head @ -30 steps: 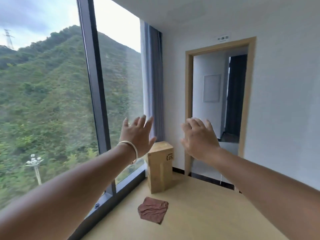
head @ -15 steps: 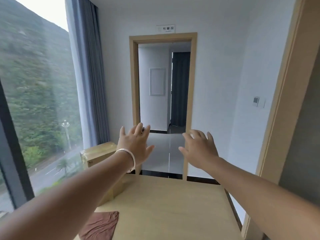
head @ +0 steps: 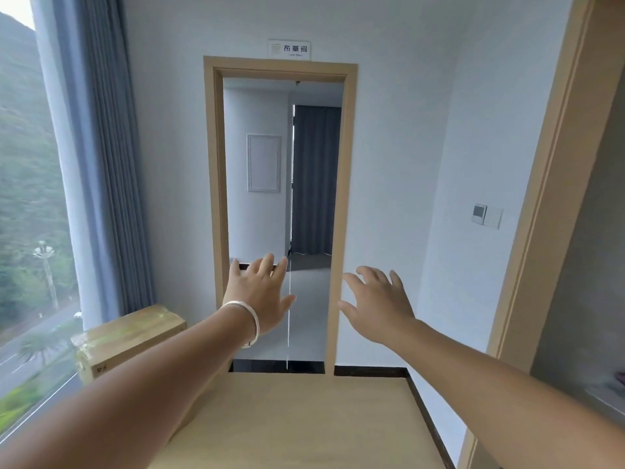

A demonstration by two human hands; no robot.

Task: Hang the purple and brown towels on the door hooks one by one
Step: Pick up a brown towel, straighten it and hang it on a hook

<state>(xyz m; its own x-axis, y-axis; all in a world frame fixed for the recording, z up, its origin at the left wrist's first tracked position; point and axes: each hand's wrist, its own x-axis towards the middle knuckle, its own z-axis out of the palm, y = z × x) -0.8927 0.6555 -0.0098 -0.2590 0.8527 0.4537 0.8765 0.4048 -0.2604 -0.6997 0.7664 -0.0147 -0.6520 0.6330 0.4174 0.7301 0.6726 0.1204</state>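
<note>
Now left hand (head: 258, 296), right hand (head: 377, 306) empty, fingers spread, facing doorway (head: 282, 214)

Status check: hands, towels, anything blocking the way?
Left hand and right hand both open, empty, raised over the table. No towel or door hook in view. Cardboard box on the table's left; open doorway ahead.

Pale wood table (head: 304, 421); tan cardboard box (head: 125, 336) under glossy tape. Blue-grey pleated curtain (head: 101, 157) beside a green hillside (head: 20, 164). White walls (head: 406, 164), light tan door frame (head: 348, 198), white sign (head: 289, 49) with dark characters. Silver bracelet (head: 252, 321).
</note>
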